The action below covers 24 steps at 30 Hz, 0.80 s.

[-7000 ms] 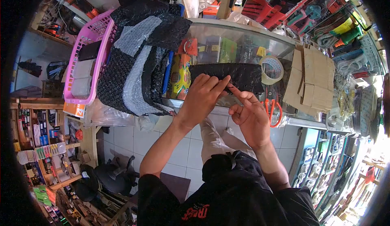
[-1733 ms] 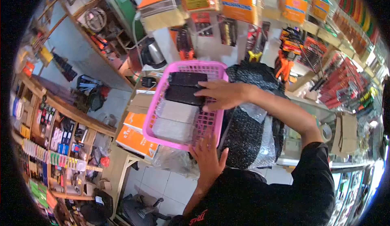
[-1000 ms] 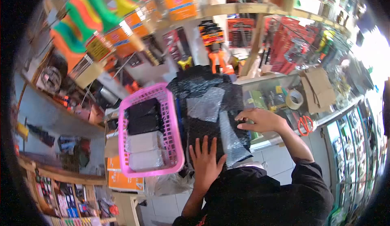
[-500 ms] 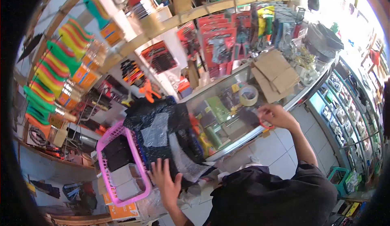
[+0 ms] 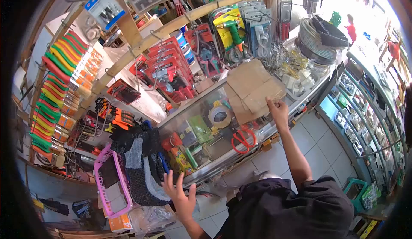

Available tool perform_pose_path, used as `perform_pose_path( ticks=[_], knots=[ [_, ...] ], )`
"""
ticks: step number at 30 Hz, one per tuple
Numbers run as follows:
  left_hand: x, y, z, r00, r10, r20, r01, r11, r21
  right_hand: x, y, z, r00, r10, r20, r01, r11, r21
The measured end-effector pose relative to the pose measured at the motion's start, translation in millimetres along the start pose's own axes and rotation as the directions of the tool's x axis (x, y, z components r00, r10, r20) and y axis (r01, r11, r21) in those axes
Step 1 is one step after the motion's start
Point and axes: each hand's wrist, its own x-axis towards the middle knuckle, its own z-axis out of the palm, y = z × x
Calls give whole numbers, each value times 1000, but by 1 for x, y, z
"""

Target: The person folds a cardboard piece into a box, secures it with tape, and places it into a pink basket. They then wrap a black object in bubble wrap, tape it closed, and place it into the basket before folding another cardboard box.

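My right hand (image 5: 279,112) reaches over the glass counter, its fingers pinched at the edge of the flat brown cardboard (image 5: 256,95). Red-handled scissors (image 5: 243,140) lie on the glass nearer me, apart from that hand. A roll of tape (image 5: 219,115) sits flat to their left, beyond the scissors. My left hand (image 5: 181,199) is raised with fingers spread, holding nothing. Close to it lies a bunched black and grey mesh-like sheet (image 5: 146,170), against a pink plastic basket (image 5: 98,170).
Putty knives or brushes with colourful handles (image 5: 51,106) hang at left. Packaged tools (image 5: 169,74) hang from a wooden rail (image 5: 171,25) behind the counter. A coiled hose (image 5: 315,41) stands at the counter's far end. A glass display case (image 5: 356,110) lies across the tiled aisle.
My right hand has let go of the red-handled scissors, leaving them on the glass, and moved to the cardboard. My left hand stays spread near the basket. The view has shifted.
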Motion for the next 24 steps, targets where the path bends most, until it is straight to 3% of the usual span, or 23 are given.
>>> perform_pose_path(
  ticks=[3, 7, 10, 13, 21, 24],
  knots=[
    [-2, 23, 18, 998, 2, 69, 5, 995, -104, 2, -1, -1, 998, -49, -25, 50, 998, 45],
    [0, 43, 40, 991, 52, 124, -35, 991, -130, -8, -12, -8, 999, 0, -47, 10, 976, 219],
    [7, 58, 54, 978, 100, 183, -68, 982, -174, -2, -2, -9, 998, 35, -50, -27, 989, 146],
    [18, 74, 67, 955, 191, 228, -152, 972, -180, -3, -7, -12, 999, 14, -45, -5, 981, 193],
    [36, 99, 84, 910, 324, 259, -246, 924, -292, -11, -30, -16, 979, -186, -88, 205, 859, 469],
    [38, 103, 85, 916, 316, 247, -215, 907, -362, -14, -41, -32, 970, -234, -62, 233, 826, 514]
  ],
)
